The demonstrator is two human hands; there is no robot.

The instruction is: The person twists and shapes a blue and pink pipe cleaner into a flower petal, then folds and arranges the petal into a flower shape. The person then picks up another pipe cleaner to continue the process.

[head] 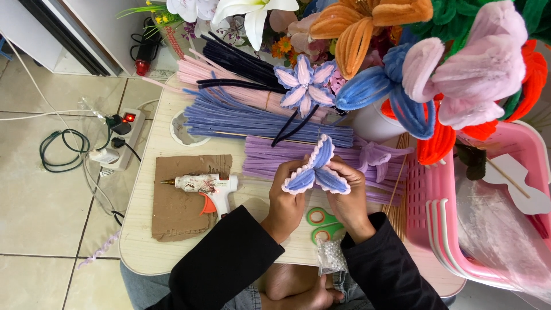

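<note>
Both my hands hold a small flower [316, 171] made of blue pipe cleaners edged in pale pink, above the low table [138, 247]. My left hand [285, 198] grips its lower left petal. My right hand [347, 192] pinches its right petal and base. Three petals fan out, one upward and two downward. Green-handled scissors [323, 224] lie on the table right under my hands. A small clear bag of beads [331, 256] rests by my right wrist.
A white glue gun [208, 188] lies on brown cardboard [175, 212] at left. Bundles of purple [270, 158], blue [229, 117], pink and dark pipe cleaners cover the table's far side. A finished blue-pink flower [304, 83], a large bouquet [436, 69], a pink basket [436, 218] and a power strip [123, 135] surround it.
</note>
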